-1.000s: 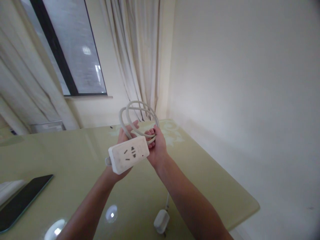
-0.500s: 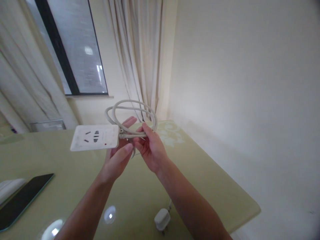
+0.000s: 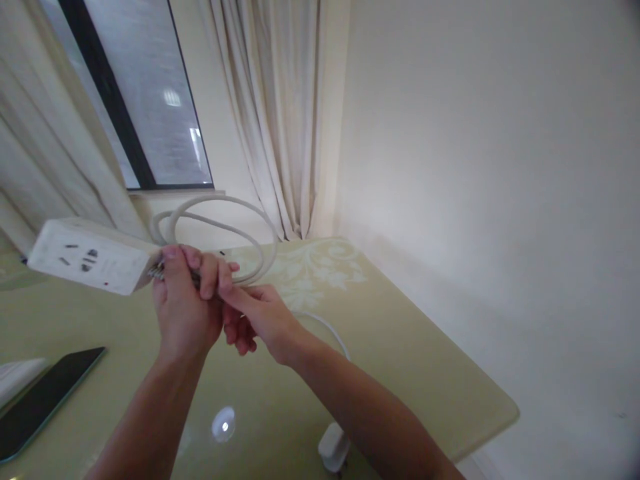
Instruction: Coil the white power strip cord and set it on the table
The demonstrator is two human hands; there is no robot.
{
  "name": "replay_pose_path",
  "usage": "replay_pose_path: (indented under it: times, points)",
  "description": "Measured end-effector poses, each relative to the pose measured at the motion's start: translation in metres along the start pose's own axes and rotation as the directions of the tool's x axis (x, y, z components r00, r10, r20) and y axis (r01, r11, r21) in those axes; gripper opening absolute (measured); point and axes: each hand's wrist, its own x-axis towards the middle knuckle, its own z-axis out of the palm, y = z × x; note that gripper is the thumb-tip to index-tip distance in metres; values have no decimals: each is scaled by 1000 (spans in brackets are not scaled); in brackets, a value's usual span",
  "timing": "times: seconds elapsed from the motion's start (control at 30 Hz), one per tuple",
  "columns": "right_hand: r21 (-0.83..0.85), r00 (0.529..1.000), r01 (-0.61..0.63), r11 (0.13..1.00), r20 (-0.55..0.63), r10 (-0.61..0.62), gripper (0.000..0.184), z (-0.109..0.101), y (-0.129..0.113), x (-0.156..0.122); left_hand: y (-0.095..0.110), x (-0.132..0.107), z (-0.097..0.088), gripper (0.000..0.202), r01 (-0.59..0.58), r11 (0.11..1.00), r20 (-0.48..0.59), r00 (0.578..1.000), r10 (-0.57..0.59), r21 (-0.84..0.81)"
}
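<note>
The power strip (image 3: 107, 259) is white with dark slots and a small red dot, its cable (image 3: 215, 198) pale grey, and the plug adapter (image 3: 333, 441) white. Yellowish green fills the tabletop (image 3: 400, 373), patterned in paler leafy scrollwork, while the flat tablet-like device (image 3: 45, 403) is black, edged in teal. Cream colours the curtains (image 3: 285, 100); the window frame (image 3: 107, 87) is black.

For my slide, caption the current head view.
Left grip clasps the looped grey cable of a white rectangular plastic socket block, right grip alongside, above a glossy pale-green table.
</note>
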Motion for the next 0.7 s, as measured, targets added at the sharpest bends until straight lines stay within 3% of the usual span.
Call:
replay_pose_path:
  times: [0.1,0.13,0.23,0.3,0.37,0.4,0.43,0.5,0.53,0.6,0.63,0.7]
  points:
    - [-151,978,-99,983,166,124,87,0,14,4,16,-1,3,49,-134,984,-89,988,124,-116]
    - [-147,973,-90,985,197,118,87,2,19,5,22,-2,4,53,-126,981,-84,990,114,-145]
    - [104,976,6,995,214,-29,82,13,35,10,33,-5,2,58,-50,970,-25,999,46,-240]
    - [390,989,40,920,116,-92,78,17,36,14,35,-4,-3,53,17,958,33,999,-8,-288]
    - [616,993,116,779,-87,-80,65,9,27,17,36,-2,-11,49,76,958,96,994,-51,-276]
    - [672,973,197,713,-224,-58,53,0,18,18,38,0,-15,48,106,963,125,989,-77,-248]
    - [690,931,295,662,-364,-35,41,-13,7,19,39,2,-20,47,136,968,148,983,-106,-212]
    - [629,798,471,619,-603,6,19,-44,-17,18,43,7,-28,45,206,970,180,967,-181,-131]
    - [584,742,522,622,-671,6,14,-59,-28,16,44,9,-32,42,240,966,188,957,-219,-99]
    - [471,684,543,695,-729,-41,11,-82,-42,12,44,12,-37,37,318,947,200,932,-302,-51]
    - [405,681,520,752,-728,-78,11,-88,-45,11,41,12,-39,36,366,930,205,913,-354,-22]
    - [267,721,421,867,-679,-141,17,-94,-43,11,35,12,-40,39,461,884,201,862,-466,71]
